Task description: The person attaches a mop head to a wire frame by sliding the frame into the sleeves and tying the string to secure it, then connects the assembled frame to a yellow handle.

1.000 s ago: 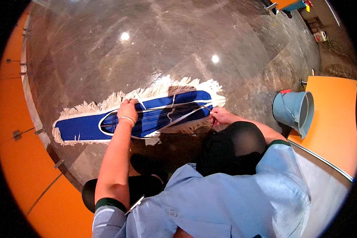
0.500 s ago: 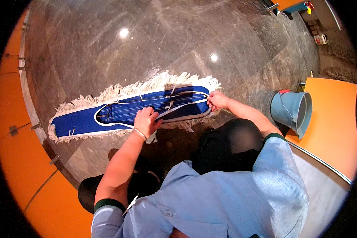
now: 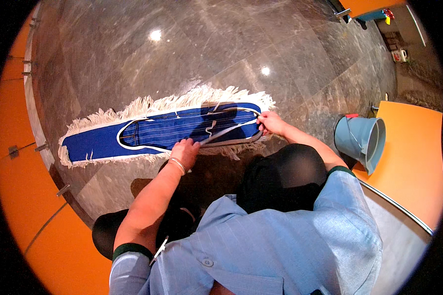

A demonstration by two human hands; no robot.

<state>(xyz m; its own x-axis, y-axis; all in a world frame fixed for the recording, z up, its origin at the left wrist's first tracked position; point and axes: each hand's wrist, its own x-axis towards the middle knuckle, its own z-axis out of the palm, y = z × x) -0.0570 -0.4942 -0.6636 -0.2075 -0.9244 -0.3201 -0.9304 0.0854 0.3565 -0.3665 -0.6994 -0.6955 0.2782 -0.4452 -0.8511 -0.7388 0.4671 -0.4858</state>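
Left hand [image 3: 184, 150] pressing mop pad [image 3: 98, 145] edge, fingers curled | right hand [image 3: 269, 122] pinching frame wire [image 3: 231, 129] at 3 o'clock end | risk: wire may spring free, fringe could snag.

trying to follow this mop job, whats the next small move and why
Probably draw the near edge of the blue dust mop cover snug: left hand pinches that edge mid-length, right hand grips the end, and a white tie lies loose.

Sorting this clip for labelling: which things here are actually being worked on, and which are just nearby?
Being worked on: blue dust mop head, its white fringe, its wire frame, left hand, right hand.

Nearby: blue bucket, orange surface, marble floor.
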